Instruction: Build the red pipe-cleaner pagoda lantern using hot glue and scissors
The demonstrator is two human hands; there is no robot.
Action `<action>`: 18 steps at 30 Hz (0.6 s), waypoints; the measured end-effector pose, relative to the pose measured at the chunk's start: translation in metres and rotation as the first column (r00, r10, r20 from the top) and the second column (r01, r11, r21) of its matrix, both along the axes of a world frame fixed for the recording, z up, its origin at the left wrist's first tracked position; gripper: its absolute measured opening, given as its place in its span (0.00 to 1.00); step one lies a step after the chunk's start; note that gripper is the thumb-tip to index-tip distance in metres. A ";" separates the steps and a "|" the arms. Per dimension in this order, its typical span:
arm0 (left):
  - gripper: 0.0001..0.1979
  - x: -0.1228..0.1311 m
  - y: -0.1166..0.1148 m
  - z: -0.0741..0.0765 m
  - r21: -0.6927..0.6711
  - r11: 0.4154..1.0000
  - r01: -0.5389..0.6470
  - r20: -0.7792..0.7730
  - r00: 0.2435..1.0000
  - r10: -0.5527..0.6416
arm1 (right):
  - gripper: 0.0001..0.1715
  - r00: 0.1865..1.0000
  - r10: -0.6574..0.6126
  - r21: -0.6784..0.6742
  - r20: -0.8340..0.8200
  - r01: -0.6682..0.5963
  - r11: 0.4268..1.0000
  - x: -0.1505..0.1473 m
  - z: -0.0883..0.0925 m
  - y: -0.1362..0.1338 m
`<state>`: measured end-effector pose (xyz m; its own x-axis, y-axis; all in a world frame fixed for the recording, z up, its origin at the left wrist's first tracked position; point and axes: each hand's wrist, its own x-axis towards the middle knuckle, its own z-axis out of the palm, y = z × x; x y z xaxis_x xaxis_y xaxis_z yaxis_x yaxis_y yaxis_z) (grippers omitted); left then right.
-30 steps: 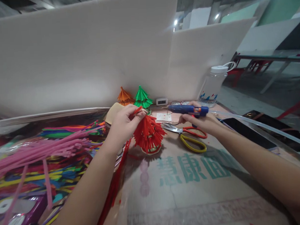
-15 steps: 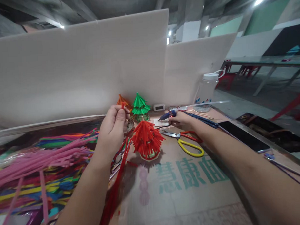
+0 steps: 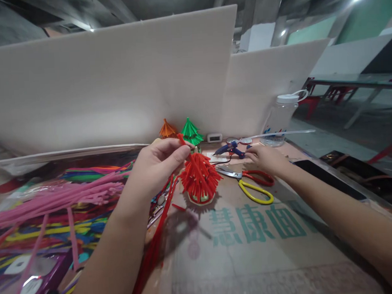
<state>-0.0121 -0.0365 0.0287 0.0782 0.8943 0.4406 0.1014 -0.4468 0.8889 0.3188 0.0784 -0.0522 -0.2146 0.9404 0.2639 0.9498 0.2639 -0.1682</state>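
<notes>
My left hand [image 3: 162, 161] pinches a short red fuzzy piece [image 3: 182, 140] between thumb and fingers, just above the left side of a red fringed tree [image 3: 201, 177]. The tree stands upright on a pale base. My right hand [image 3: 263, 156] is beside the handle of a blue glue gun [image 3: 226, 148], which lies on the table; its fingers are partly bent and whether they touch the handle is unclear. Scissors [image 3: 255, 188] with one red and one yellow handle lie below the right hand. A green tree [image 3: 189, 131] and an orange tree [image 3: 167, 128] stand behind.
Pink stems [image 3: 88, 193] and many coloured ones pile up at the left. Red strands [image 3: 157, 242] run along the table's left part. A clear bottle [image 3: 277, 118], a dark phone [image 3: 328, 180] and a small white display [image 3: 214, 138] lie or stand around the back and right.
My left hand has moved right with the red piece, closer to the red tree's top. My right hand has come off the glue gun's grip and shifted slightly right. The view has shifted.
</notes>
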 end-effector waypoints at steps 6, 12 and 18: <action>0.12 0.011 -0.012 0.006 -0.058 0.987 0.151 -0.205 0.966 -0.159 | 0.22 0.952 0.235 0.143 -0.193 -0.210 0.967 -0.025 0.027 -0.062; 0.18 -0.024 -0.021 0.011 0.103 0.983 -0.153 -0.645 0.742 0.183 | 0.18 0.842 0.500 -0.071 -0.204 -0.522 0.850 -0.074 0.019 -0.120; 0.20 -0.053 -0.001 0.001 0.046 0.962 -0.268 -0.882 0.442 0.165 | 0.23 0.774 0.633 -0.210 -0.012 -0.621 0.755 -0.137 -0.016 -0.146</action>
